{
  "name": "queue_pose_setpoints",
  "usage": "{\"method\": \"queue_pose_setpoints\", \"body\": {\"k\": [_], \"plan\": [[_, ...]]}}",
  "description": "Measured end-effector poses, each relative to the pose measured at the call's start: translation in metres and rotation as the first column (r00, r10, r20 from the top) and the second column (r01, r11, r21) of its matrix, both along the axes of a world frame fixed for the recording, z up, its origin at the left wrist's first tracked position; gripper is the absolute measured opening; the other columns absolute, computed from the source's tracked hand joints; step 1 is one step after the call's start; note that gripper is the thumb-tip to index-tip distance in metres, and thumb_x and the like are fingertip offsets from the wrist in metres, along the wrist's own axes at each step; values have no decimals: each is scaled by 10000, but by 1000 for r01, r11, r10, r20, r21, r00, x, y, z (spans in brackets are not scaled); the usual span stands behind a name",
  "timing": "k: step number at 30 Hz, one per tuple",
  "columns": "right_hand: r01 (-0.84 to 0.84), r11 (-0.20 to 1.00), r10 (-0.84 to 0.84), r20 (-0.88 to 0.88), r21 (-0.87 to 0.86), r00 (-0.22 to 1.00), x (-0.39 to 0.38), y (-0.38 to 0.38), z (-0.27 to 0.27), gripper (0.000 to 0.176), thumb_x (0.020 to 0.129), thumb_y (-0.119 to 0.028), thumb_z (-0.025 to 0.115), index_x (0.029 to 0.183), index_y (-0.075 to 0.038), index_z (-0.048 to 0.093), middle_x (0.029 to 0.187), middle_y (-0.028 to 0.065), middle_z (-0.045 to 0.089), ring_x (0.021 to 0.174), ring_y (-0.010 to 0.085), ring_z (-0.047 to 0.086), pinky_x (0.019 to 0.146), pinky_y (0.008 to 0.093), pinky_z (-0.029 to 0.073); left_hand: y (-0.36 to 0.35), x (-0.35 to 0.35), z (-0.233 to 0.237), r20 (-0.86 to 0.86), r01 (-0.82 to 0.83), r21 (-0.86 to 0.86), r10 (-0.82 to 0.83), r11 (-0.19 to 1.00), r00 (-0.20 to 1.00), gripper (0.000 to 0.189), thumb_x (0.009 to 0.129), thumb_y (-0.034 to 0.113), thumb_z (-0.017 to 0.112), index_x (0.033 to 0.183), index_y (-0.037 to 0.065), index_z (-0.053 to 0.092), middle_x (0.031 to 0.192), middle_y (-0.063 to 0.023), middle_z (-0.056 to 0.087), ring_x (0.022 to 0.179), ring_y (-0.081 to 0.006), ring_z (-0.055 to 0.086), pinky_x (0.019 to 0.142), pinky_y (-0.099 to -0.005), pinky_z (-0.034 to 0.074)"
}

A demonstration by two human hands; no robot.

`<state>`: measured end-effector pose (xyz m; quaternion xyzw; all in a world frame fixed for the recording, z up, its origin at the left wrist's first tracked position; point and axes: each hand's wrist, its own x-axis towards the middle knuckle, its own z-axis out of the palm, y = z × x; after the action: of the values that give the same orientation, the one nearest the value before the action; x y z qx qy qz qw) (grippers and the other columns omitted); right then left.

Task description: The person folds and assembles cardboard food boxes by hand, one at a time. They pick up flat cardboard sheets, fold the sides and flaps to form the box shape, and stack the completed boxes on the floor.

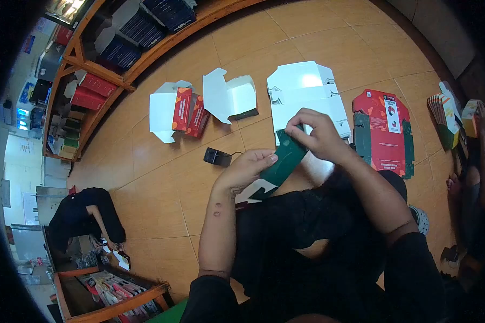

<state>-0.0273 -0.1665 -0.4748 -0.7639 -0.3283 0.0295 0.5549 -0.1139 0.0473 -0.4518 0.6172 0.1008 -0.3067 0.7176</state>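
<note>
Both of my hands hold a green cardboard box blank [285, 164], partly folded, above my lap. My left hand [248, 169] grips its left edge, thumb on top. The fingers of my right hand [318, 134] pinch its upper right end. A white inner flap [258, 188] shows at the blank's lower end. Just beyond my right hand lies a stack of flat white box blanks [307, 99] on the floor. To the right are flat red-and-green blanks [385, 142].
Red boxes [182, 110] and an open white-lined box [241, 94] stand on the tiled floor. A small black block with a cord [217, 156] lies nearer. Wooden shelves [132, 81] hold stacked boxes. One person [86, 215] bends at left; another person's hand [483, 116] holds a box at right.
</note>
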Motion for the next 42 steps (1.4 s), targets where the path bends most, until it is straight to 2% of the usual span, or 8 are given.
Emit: {"method": "queue_pose_setpoints", "body": {"k": [16,19,21,24,27,31,37,42], "plan": [[-128,974,161,170,-187,972,-9,-3,7,239,907,-244,641,990,-25,686,856,116,594,866,292,606,724,391,481,-4,-3,9,189,80,403,-168,912,967,289,1012,171,512,1141,-60,627,917,-46,671,802,-93,623,741,-249,508],[-87,986,111,170,-140,979,-1,-7,13,235,928,-242,619,974,-16,661,825,119,620,825,284,621,729,385,485,-16,-13,25,650,-409,636,-169,654,741,275,1008,117,465,1136,-66,627,898,-66,674,768,-114,613,733,-251,504],[6,1000,-2,118,-26,993,-1,-10,16,232,943,-240,605,959,-14,651,808,119,636,793,257,629,724,364,487,-25,-17,47,942,-968,-30,-317,248,-110,269,985,55,442,1154,-67,613,828,-77,651,675,-115,573,674,-266,493],[179,963,-166,-78,202,983,-2,-10,19,234,989,-214,563,933,2,635,769,86,637,756,100,576,689,270,457,-30,-42,36,994,-808,57,43,586,102,294,979,26,431,1212,-62,587,759,-57,610,604,-85,519,593,-245,458],[184,945,-130,-204,270,970,-14,-7,23,236,988,-203,564,918,13,627,778,84,632,759,92,567,691,265,457,-41,-17,20,852,-719,170,267,674,451,348,987,25,434,1318,-44,517,739,-49,601,571,-57,491,532,-220,415],[126,957,-112,-66,260,991,-17,-7,18,187,959,-178,595,896,-6,632,772,81,606,751,155,538,727,298,425,-39,-4,16,800,-762,145,379,631,466,532,1012,85,438,1506,10,258,651,-21,586,581,-54,544,535,-196,414],[166,975,-173,38,150,984,-19,-3,16,190,939,-206,610,885,-27,639,784,88,616,749,222,548,743,336,411,-10,3,8,644,-671,134,450,729,618,302,1048,244,448,1242,15,409,728,-57,609,545,-64,519,512,-204,428],[107,991,-115,98,77,989,-20,-6,25,187,932,-221,605,878,-47,644,803,93,628,771,245,566,778,344,391,-12,-2,16,850,-684,398,34,612,526,262,970,247,602,1094,18,578,612,-44,566,527,-129,545,495,-284,416]]}}
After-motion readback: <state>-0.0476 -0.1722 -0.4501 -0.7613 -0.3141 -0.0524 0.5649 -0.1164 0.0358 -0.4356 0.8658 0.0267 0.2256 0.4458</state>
